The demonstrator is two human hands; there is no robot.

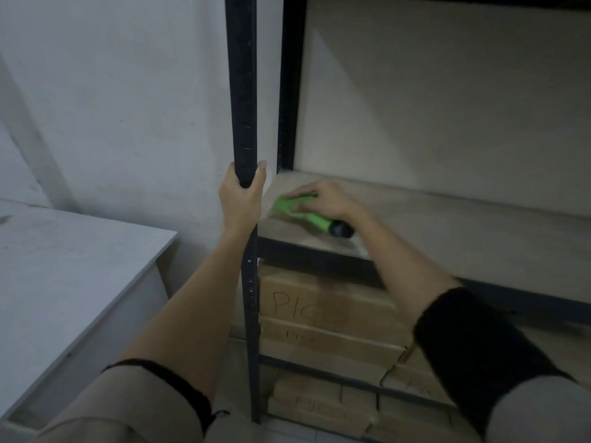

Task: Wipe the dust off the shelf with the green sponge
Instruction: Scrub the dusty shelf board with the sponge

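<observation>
**dustbuster42:** Nearest the lens are the person's two forearms, sleeves pushed up, reaching toward a black metal rack. The left hand [242, 196] has its fingers [259, 174] wrapped round the front upright post [242, 91], thumb on one side and the rest on the other, so it's just bracing. The right hand [321, 197] is the working one: it lies flat over the green sponge [289, 207], fingers curled down on the pad and pressing it onto the shelf [447, 225].

**rackrat:** Which way does the thing point though?

**dustbuster42:** The sponge head sits at the shelf's front-left corner, just beside the post. Its handle [319, 220] is green with a dark end cap [342, 229], and it runs back and to the right, under the wrist toward the shelf's front edge. So the long axis goes diagonally, pad end leftmost.

**rackrat:** So there's nowhere left to go on that side.

**dustbuster42:** Pretty much. My guess is the next stroke has to go rightward or toward the back wall, since nearly all the bare board lies to the right of the fingers. The left hand is near the pad but busy with the post, so the right arm does the sweep.

**rackrat:** Anything underneath?

**dustbuster42:** Stacked cardboard boxes [326, 314] on the lower levels, one with marker scribble I can't read. A pale counter [64, 266] stands off to the left.
</observation>
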